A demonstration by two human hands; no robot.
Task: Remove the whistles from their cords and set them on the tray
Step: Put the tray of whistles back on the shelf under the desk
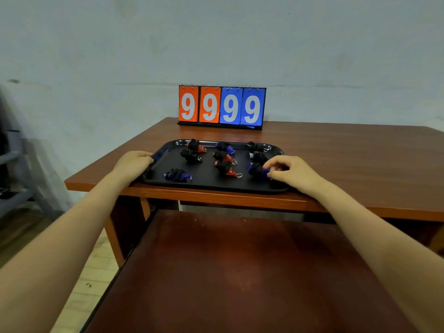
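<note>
The tray (168, 150) looks like glossy black plastic. Under it the table (336, 150) is smooth wood-grain, and the whistles (228, 170) carry small metal rings.

Your left hand (133, 162) grips the left edge of the black tray (211, 182) at the desk's (348, 150) front edge; your right hand (289, 170) pinches a blue whistle (258, 170) near the tray's right edge, among other cord-wrapped whistles, scoreboard (222, 106) behind
</note>
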